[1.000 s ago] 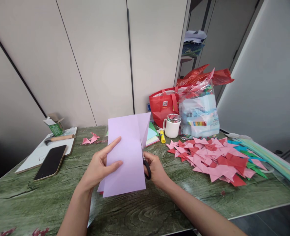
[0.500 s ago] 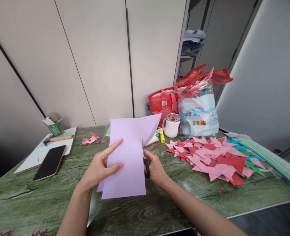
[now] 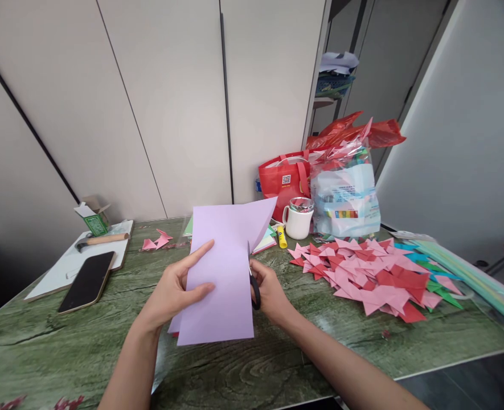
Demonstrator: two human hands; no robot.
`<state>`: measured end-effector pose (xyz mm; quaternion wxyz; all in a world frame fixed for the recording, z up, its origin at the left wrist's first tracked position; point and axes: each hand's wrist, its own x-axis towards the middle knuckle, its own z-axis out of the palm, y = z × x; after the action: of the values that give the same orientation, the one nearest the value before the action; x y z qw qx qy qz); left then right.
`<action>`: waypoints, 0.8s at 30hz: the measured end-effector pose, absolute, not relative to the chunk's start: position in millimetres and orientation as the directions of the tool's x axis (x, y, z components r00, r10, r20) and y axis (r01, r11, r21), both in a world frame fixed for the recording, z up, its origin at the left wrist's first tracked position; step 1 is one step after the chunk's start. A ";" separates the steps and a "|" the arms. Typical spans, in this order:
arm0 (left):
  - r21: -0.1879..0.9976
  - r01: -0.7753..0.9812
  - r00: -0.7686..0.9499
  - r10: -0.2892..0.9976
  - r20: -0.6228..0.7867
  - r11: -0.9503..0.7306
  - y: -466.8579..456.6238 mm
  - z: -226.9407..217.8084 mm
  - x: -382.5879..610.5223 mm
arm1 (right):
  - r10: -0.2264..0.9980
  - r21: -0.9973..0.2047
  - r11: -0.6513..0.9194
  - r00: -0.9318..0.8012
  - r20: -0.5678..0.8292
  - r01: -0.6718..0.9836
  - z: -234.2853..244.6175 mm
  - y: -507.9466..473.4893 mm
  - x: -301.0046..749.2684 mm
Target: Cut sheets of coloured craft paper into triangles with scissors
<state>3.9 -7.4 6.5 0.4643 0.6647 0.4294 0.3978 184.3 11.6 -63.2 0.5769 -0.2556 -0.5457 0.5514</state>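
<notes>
- Head view: left hand (image 3: 172,287) pinches purple paper (image 3: 224,310) with its fingers, above the bench (image 3: 64,353) toward its near edge, likely steadying it.
- Right hand (image 3: 273,290) curls its fingers round scissors (image 3: 257,295), seemingly guiding the cut.

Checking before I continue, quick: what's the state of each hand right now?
Left hand: closed on the purple paper.
Right hand: holding scissors, at the paper's right edge.
</notes>
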 end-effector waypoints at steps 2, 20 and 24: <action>0.962 0.196 0.317 0.941 0.118 -0.187 -7.5 6.7 3.9 | 0.913 -0.892 0.264 -0.204 0.354 -0.366 -63.0 11.5 184.4; 0.963 0.190 0.313 0.942 0.124 -0.190 -7.9 6.2 3.9 | 0.917 -0.899 0.269 -0.194 0.349 -0.347 -61.9 11.4 184.6; 0.967 0.181 0.320 0.940 0.117 -0.182 -8.4 6.3 4.2 | 0.920 -0.899 0.259 -0.193 0.341 -0.354 -60.7 10.9 184.4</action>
<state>4.2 -8.4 6.3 0.4771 0.6577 0.4260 0.3979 184.4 10.9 -60.7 0.5790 -0.2609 -0.5424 0.5500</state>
